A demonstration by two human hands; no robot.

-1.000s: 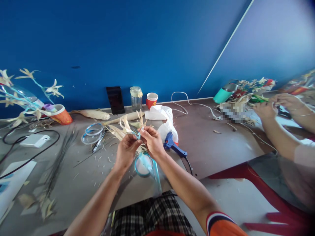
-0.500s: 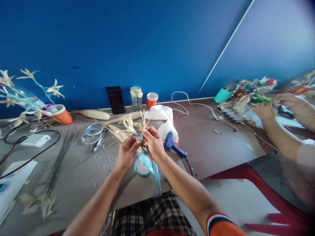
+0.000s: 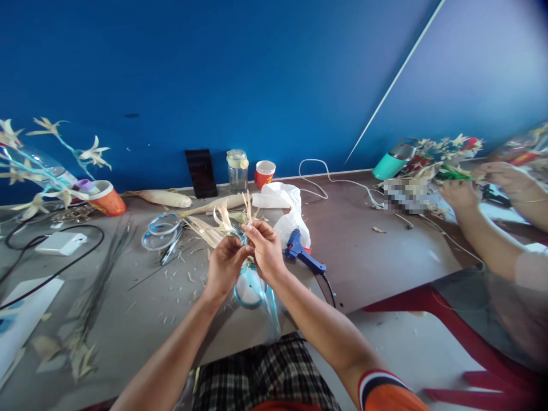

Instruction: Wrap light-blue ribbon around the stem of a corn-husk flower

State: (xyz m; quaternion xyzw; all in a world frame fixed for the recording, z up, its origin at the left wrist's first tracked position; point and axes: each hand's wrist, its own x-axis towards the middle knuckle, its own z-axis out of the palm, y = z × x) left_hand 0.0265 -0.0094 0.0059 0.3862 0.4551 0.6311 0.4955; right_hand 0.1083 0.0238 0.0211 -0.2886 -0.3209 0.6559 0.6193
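Over the near middle of the table, my left hand (image 3: 225,261) and my right hand (image 3: 265,246) meet with thumbs and fingertips pinched together. Between them is a corn husk flower (image 3: 223,218), its pale petals rising above my fingers. Light blue tape (image 3: 240,231) shows on its stem at my fingertips; how much is wrapped there is hidden by the fingers. Just below my hands lies a roll of light blue tape (image 3: 249,287), with a loose strip (image 3: 271,311) hanging toward my lap. Behind my left hand is a bundle of dried husks (image 3: 205,230).
A blue glue gun (image 3: 303,252) lies right of my hands beside a white plastic bag (image 3: 293,220). Clear tape rolls (image 3: 159,233), thin wires (image 3: 100,279) and a cup of husk flowers (image 3: 107,198) are leftward. Another person's hands (image 3: 460,193) work at far right.
My left hand has shifted slightly, its fingers turning at the stem against my right hand. The flower stays in nearly the same place; the other objects have not moved.
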